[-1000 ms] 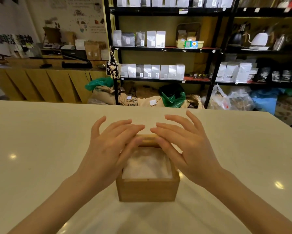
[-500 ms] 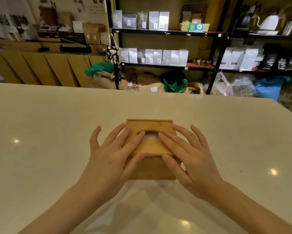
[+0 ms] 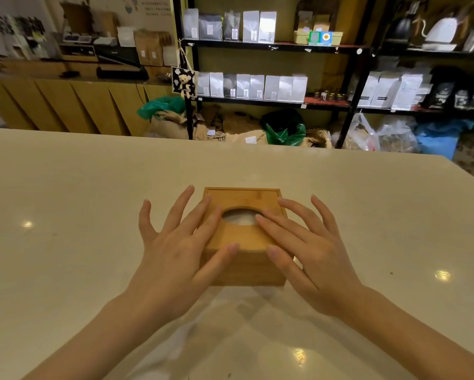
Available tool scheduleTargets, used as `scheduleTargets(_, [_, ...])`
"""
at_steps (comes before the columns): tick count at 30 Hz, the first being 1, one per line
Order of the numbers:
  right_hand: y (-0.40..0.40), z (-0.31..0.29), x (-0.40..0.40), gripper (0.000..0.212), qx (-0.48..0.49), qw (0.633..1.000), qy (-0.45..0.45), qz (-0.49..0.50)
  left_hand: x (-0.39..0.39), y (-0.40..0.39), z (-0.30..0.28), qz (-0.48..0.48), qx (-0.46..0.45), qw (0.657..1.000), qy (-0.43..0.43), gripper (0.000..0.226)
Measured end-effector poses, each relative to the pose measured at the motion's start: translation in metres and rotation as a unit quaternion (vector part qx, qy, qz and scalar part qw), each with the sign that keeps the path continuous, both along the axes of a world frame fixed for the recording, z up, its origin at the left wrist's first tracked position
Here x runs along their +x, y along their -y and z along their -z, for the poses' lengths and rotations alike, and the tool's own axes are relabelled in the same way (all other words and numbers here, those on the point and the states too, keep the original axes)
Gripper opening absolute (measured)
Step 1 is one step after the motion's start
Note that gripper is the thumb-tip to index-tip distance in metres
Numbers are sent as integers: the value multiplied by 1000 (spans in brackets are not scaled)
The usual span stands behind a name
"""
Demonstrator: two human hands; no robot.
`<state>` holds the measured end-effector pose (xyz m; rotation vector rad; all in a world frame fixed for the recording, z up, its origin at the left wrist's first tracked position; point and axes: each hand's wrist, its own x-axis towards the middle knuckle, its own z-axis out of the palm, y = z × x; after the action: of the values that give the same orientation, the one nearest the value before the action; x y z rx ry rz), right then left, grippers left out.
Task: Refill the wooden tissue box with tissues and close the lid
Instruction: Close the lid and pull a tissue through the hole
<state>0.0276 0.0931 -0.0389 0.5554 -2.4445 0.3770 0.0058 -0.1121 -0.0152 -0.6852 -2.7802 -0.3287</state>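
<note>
I see the wooden tissue box (image 3: 244, 263) at mid-counter (image 3: 65, 187), lid (image 3: 242, 200) seated, tissues (image 3: 241, 219) showing through the oval. My left hand (image 3: 175, 250) and right hand (image 3: 309, 250) lie flat, fingers spread, gripping nothing. Uneven pressure could tilt the lid or skid the box.

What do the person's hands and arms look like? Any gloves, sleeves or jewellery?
Both are bare. The left hand and right hand wear no gloves, and no rings show on the fingers. The forearms are uncovered down to the picture's edge: no sleeves, watch or bracelet in view. The nails look short and unpainted.
</note>
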Motion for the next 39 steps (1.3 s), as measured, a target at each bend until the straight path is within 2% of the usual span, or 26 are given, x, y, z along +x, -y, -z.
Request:
scheduleTargets(5, [0, -29, -20, 48, -74, 993, 82, -33, -13, -6, -4, -31, 9, 998, 56, 97])
scheduleTargets(11, [5, -59, -59, 25, 40, 966, 238, -91, -20, -5, -4, -22, -8, 995, 98, 107])
scheduleTargets(17, [21, -77, -84, 25, 142, 923, 329, -143, -29, -1, -8, -14, -20, 992, 120, 109])
scheduleTargets(25, [23, -69, -96, 18, 177, 908, 346, -155, -31, -2, 4, 13, 93, 991, 99, 102])
scheduleTargets(30, [24, -65, -100, 14, 158, 911, 344, -165, -30, -5, 9, 17, 197, 970, 143, 79])
scheduleTargets(39, [16, -62, -99, 13, 99, 911, 353, -189, -32, -5, 14, 24, 222, 964, 144, 79])
